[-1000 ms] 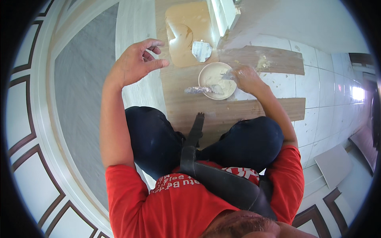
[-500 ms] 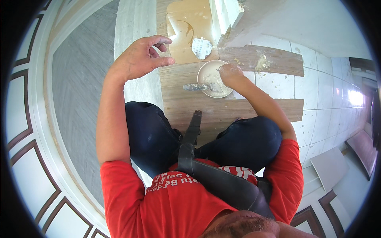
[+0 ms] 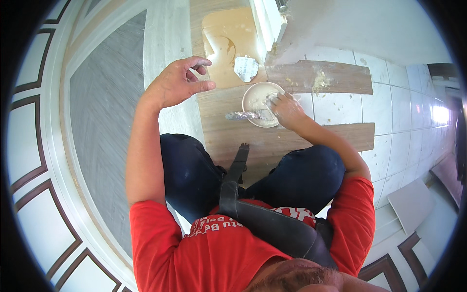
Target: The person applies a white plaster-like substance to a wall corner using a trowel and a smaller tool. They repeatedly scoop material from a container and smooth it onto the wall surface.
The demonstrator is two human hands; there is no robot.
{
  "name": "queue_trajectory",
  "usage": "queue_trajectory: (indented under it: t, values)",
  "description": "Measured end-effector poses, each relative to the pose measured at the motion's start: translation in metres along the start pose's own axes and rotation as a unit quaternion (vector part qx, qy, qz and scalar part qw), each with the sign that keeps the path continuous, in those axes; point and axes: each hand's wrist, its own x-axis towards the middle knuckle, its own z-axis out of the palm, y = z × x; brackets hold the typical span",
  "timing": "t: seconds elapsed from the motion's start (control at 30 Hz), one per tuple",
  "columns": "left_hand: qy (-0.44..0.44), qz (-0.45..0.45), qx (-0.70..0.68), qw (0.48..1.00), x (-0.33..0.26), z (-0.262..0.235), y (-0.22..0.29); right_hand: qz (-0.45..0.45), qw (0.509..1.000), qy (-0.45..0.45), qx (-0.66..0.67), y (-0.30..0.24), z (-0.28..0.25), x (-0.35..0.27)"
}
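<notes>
A round pale bowl [image 3: 247,111] stands on the wood-look floor in front of me, with white paste [image 3: 258,97] in it. Across its left rim lies a paste-smeared putty knife [image 3: 239,116], its blade inside and its handle sticking out left. At the bowl's right side is my right hand [image 3: 288,111], fingers curled inward over the rim and coated white. What sits between those fingers is too small to make out. My left hand [image 3: 184,80] hovers to the left of the bowl, thumb and fingers apart, holding nothing.
Beyond the bowl lies a tan sheet [image 3: 228,29] with a wet mark, and a crumpled white scrap [image 3: 246,68] on it. Wood-look planks [image 3: 335,78] with crumbs rest over white tiles [image 3: 338,108] at right. A white door edge [image 3: 268,24] stands ahead.
My right hand has shifted slightly down at the bowl, its fingers now curled with white paste showing on them. The left hand stays raised and apart, almost unmoved. The view has shifted a little.
</notes>
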Motion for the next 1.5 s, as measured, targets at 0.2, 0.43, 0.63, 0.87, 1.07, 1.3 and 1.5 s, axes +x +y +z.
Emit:
queue_trajectory:
  t: [0.2,0.43,0.63,0.87,1.07,1.3,1.5]
  values:
    - [0.006,-0.007,0.020,1.000,0.002,-0.002,-0.007,-0.036,0.977,0.210,0.013,0.019,0.023,-0.054]
    - [0.044,-0.008,0.019,0.999,-0.014,-0.008,0.005,0.042,0.940,0.334,0.046,0.044,0.029,-0.054]
    - [0.034,-0.001,0.025,0.999,-0.047,-0.008,-0.008,0.059,0.937,0.343,-0.012,0.089,0.004,-0.022]
    - [0.057,-0.031,0.028,0.997,-0.074,-0.001,-0.021,0.068,0.949,0.307,-0.011,0.105,0.006,0.016]
    - [0.048,-0.042,0.005,0.998,-0.077,0.002,-0.028,0.099,0.958,0.268,-0.020,0.123,0.006,0.039]
    - [0.049,-0.048,-0.010,0.998,-0.081,-0.001,-0.034,0.100,0.943,0.316,-0.012,0.103,-0.046,0.024]
    - [0.028,-0.045,-0.025,0.998,-0.073,0.000,-0.030,0.042,0.971,0.227,-0.063,0.116,0.005,0.027]
